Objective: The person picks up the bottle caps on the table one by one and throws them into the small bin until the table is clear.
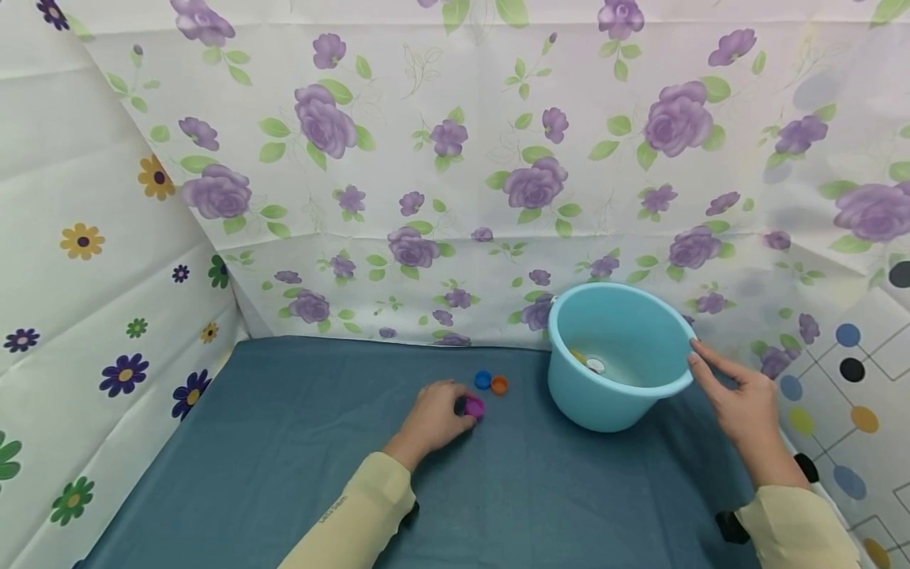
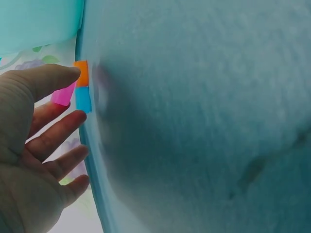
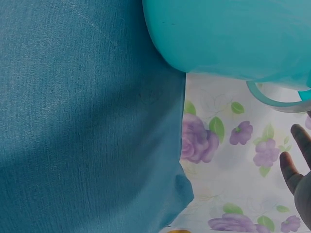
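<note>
My left hand (image 1: pixel 435 415) reaches over the blue-green cloth, pinching a small pink cap (image 2: pixel 63 95) between thumb and index finger. Its other fingers are spread in the left wrist view. Just beyond the hand, a blue cap (image 1: pixel 483 379) and an orange cap (image 1: pixel 500 385) lie side by side. To the right is a light-blue bucket (image 1: pixel 604 407), and my right hand (image 1: pixel 746 403) grips its right rim with thumb and fingertips. Only a few of those fingers (image 3: pixel 290 170) show at the edge of the right wrist view.
Inside the bucket lie a yellow piece (image 1: pixel 578 356) and a white piece (image 1: pixel 595 365). Behind the cloth-covered table (image 1: pixel 284 442) hangs a floral sheet (image 1: pixel 441 197). Patterned sheets close off the left and right sides. The bucket stands close to the back edge.
</note>
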`<state>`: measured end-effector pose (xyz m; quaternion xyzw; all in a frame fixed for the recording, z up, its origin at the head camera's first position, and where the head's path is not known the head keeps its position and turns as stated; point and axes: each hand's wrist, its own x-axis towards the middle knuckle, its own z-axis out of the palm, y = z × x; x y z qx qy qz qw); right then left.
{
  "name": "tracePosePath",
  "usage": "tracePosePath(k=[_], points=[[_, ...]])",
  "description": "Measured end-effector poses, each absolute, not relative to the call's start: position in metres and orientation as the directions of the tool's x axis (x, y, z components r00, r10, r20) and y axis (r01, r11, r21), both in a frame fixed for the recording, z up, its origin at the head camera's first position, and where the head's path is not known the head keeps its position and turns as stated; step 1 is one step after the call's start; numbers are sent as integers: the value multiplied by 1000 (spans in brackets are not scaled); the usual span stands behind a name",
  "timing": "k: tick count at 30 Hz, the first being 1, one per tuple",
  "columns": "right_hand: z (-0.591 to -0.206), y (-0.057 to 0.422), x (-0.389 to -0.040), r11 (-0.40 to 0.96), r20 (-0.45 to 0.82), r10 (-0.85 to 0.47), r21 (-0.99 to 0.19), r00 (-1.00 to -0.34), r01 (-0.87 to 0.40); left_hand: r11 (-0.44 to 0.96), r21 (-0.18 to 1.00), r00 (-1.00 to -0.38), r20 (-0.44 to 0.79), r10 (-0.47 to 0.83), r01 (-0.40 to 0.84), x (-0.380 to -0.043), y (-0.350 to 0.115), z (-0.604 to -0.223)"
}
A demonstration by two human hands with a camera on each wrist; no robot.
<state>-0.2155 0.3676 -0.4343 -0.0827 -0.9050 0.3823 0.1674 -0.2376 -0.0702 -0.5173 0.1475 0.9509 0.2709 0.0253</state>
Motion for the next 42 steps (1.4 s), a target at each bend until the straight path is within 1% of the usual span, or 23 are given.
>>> tracePosePath(k=[9, 16, 21, 30, 36, 42], points=[[-431, 368, -216, 681, 234, 277, -732, -932, 18, 756, 621, -974, 55, 221, 206, -243, -79, -509], [-431, 369, -216, 720, 256, 277, -693, -926, 24, 754, 630, -982, 118, 147, 188, -247, -86, -502], [-432, 369, -216, 715, 258, 269, -699, -928, 13, 738, 651, -983, 150, 103, 176, -250, -92, -496], [-431, 369, -215, 684, 239, 263, -729, -935, 6, 646, 744, -980, 195, 34, 170, -258, -95, -478], [-431, 368, -216, 679, 236, 257, -734, -937, 2, 602, 772, -973, 227, 35, 202, -260, -89, -463], [-431, 370, -214, 679, 226, 243, -735, -943, -1, 568, 786, -968, 238, 85, 243, -264, -77, -447]])
